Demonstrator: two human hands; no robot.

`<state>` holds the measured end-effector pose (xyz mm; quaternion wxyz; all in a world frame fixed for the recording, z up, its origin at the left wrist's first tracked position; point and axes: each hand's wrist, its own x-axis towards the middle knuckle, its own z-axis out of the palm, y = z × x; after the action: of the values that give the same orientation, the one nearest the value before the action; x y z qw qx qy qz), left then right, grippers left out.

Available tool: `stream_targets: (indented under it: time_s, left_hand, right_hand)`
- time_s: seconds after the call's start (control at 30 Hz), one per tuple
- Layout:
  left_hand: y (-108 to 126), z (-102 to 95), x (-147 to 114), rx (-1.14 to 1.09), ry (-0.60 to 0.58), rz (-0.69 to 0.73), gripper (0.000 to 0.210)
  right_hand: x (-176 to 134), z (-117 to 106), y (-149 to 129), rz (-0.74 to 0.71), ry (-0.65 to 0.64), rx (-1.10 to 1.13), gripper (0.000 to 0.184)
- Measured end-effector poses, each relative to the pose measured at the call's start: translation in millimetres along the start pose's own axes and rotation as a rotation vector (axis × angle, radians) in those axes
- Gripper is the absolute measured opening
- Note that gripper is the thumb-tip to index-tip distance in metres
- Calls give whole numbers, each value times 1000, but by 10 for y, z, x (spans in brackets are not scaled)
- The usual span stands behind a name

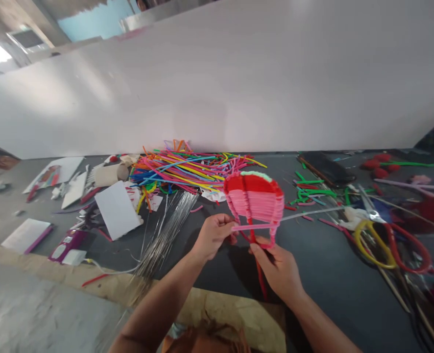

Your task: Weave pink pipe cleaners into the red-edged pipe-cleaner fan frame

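A rounded piece woven from pipe cleaners (259, 205) stands upright above the table, pink below, red higher up, with a pale green top edge. My right hand (278, 268) is closed round its lower rim and the red stem (260, 279) hanging beneath it. With thumb and fingers together, my left hand (214, 236) pinches the end of a light pink pipe cleaner (249, 227) at the left side. That strand crosses the open lower part of the frame, and a pale length runs on to the right. Some fingertips are hidden behind the work.
Colourful pipe cleaners (182, 166) lie heaped at the back, with thin metal wires (169, 235) in front. Scissors (376, 218) with yellow and red handles rest at right near green scraps (308, 185). White cards (117, 210) and a purple box (67, 245) are left. A pale partition (217, 78) rises behind.
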<state>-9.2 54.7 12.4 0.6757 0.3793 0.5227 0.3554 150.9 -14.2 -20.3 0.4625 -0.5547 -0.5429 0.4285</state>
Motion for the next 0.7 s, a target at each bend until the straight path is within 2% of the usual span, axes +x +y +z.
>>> stream_targets:
  time_s: [0.17,0.3,0.5,0.7]
  left_hand:
    - [63,-75,-53,-217,-152,-144,32]
    - [55,-116,-32,-271,-172,-197,30]
    - [-12,-75,8,-314,-190,-122,36]
    - [-28,-22,-3,-195,-154,-9,32]
  right_hand:
    - [36,-6,22,240,46,255,34]
    - [43,17,-20,325,4,427,37]
    - [44,30,-73,366,-31,507,35]
    - [41,42,-85,360,-33,520,34]
